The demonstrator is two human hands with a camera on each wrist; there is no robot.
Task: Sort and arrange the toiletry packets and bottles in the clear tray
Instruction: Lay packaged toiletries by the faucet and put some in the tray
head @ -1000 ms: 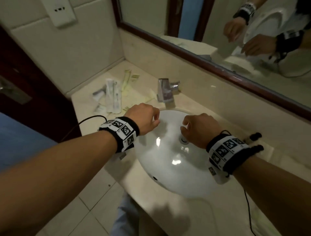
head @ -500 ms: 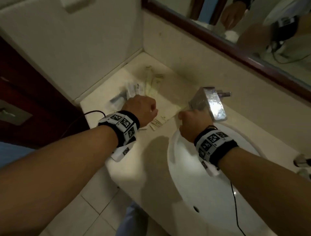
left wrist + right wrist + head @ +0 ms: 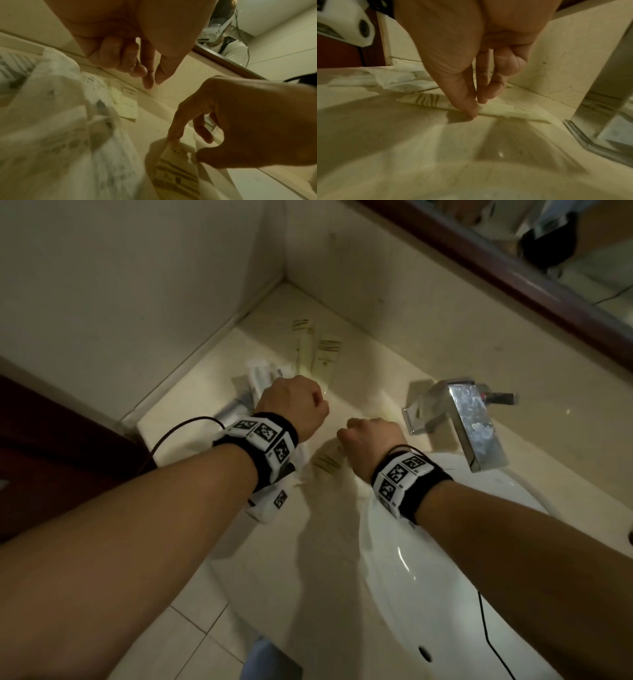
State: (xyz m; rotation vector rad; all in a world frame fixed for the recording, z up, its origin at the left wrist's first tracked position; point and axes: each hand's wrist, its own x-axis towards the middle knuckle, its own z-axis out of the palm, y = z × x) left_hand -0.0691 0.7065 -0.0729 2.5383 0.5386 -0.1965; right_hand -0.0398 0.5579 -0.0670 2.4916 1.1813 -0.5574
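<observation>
Right hand pinched the near edge of the striped packet, which lay flat on the counter directly beneath thumb and forefinger. Left hand hovered above the white packets, fingers curled and holding nothing.

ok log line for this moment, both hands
right hand pinches striped packet on counter | left hand curled, empty, over white packets
</observation>
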